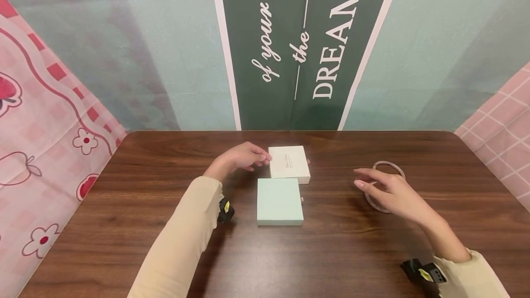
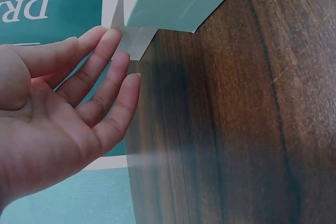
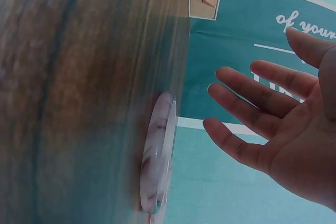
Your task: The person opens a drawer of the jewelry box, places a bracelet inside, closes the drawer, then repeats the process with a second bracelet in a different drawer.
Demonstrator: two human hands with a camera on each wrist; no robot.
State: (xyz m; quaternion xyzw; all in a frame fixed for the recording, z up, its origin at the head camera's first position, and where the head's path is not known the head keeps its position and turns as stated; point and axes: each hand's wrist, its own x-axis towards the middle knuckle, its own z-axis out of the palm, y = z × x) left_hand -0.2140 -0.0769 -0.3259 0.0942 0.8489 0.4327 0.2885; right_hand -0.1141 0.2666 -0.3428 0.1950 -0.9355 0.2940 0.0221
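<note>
My left hand [image 1: 242, 156] has its fingertips right at the left edge of a white box [image 1: 295, 165] with small dark print on its lid. The fingers are loosely bent, as the left wrist view also shows. Just in front of the white box lies a mint-green square box [image 1: 279, 200], with a small pull tab on its right side. To the right, my right hand [image 1: 395, 197] hovers over a pale, round bangle [image 1: 389, 163], its fingers spread and holding nothing. In the right wrist view the bangle [image 3: 157, 156] looks marbled pink and brown, lying flat on the wood.
The dark wooden table [image 1: 165, 243] ends at a back edge against a hanging cloth [image 1: 198, 59] with a dark green lettered panel. A pink patterned cloth [image 1: 54, 151] hangs along the left, and a pink checked one [image 1: 505, 137] on the right.
</note>
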